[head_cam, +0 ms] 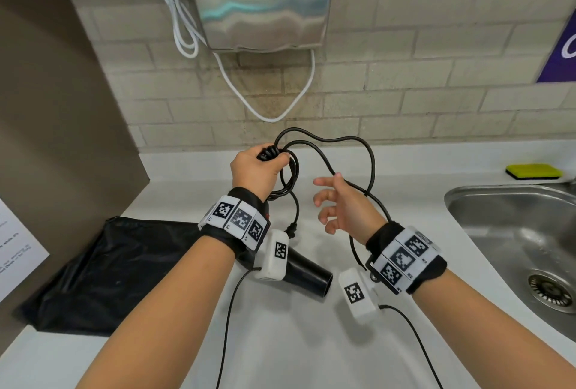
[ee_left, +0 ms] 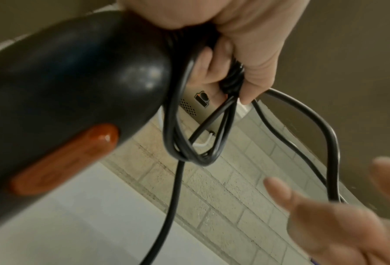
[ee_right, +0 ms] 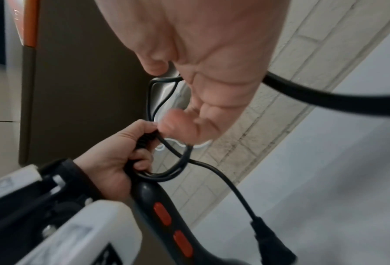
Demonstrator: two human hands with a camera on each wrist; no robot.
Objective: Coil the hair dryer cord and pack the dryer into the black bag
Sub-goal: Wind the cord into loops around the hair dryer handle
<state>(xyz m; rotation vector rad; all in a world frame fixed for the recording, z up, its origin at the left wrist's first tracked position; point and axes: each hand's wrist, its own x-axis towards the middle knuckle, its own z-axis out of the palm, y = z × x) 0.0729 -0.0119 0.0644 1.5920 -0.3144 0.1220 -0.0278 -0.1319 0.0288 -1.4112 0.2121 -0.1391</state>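
1. Gathering loops is the step in hand: the left hand (head_cam: pixel 255 167) is clenched round the top of the handle of the black plastic hair dryer with orange-red switches (ee_left: pixel 60 114), pinning several small turns of the thin black rubber cord (head_cam: pixel 349 142) against the ribbed strain relief.
2. The right hand (head_cam: pixel 338 204) is released, fingers spread and relaxed, with a wide slack loop of cord draped over the back of it near the thumb; it pinches nothing.
3. The dryer hangs nozzle-down from the left hand, just above the pale grey countertop (head_cam: pixel 311 342); the crumpled black fabric bag (head_cam: pixel 103 270) lies flat on the counter to the left, near the wall.
4. To do this well, I judge the right hand should carry its big loop over to the left hand and match it to the size of the turns already held, without twisting the cord, so the bundle stays compact enough for the bag.
5. The black moulded plug (ee_right: pixel 273 240) dangles free below the coil; it should be gathered last.
6. Hard to make out: the number of turns under the left fingers, the dryer body behind the wrist gear in the head view, and whether the bag's mouth is open.
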